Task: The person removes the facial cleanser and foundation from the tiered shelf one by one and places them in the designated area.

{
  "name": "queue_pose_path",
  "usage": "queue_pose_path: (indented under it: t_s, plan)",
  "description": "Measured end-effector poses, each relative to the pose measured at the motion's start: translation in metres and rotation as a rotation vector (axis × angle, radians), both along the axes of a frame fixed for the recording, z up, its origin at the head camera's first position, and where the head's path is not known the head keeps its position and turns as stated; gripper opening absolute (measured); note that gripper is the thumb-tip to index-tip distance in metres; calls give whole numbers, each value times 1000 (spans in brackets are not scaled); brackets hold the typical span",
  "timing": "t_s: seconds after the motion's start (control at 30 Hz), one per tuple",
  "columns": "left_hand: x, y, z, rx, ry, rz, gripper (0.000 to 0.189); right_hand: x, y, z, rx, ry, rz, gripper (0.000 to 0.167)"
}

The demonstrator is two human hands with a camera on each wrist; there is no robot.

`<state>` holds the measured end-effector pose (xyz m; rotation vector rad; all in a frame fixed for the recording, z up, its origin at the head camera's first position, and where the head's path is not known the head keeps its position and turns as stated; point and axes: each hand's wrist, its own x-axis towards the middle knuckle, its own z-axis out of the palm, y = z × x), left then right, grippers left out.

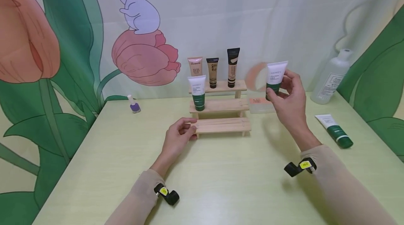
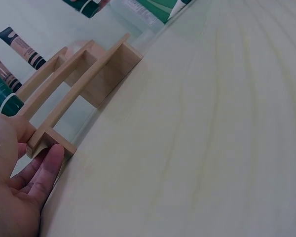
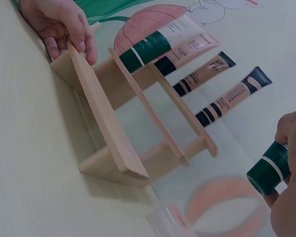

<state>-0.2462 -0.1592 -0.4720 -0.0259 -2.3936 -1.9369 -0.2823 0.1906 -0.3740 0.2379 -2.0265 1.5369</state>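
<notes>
The right hand (image 1: 291,102) has its grip round an upright white-and-green plastic squeeze tube (image 1: 276,73) above the desk (image 1: 240,179), right of a three-tier pale wooden rack (image 1: 225,105). The left hand (image 1: 177,135) has its grip pinching the rack's near left corner, some fingers (image 2: 49,168) apparently under the lowest tier (image 1: 224,125).

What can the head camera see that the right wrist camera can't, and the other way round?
Only the head view shows the big white bottle and the flat-lying tube on the table.

Only the right wrist view shows the broad face of an end panel on the wooden stand.

Both show four tubes standing on it, the left hand pinching its end, and the right hand holding another tube.
</notes>
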Motion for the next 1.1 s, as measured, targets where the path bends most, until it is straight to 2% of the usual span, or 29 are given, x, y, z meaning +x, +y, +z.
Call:
queue_pose_path:
  t_s: [0.4, 0.7, 1.1]
  plan:
    - [0, 0, -1, 10, -11, 2, 25, 5, 46, 4, 38, -83, -151, 65]
    - [-1, -1, -1, 2, -3, 0, 25, 14, 70, -4, 80, -124, -201, 66]
    - [1, 0, 0, 6, 2, 2, 25, 27, 88, -22, 94, -154, -215, 66]
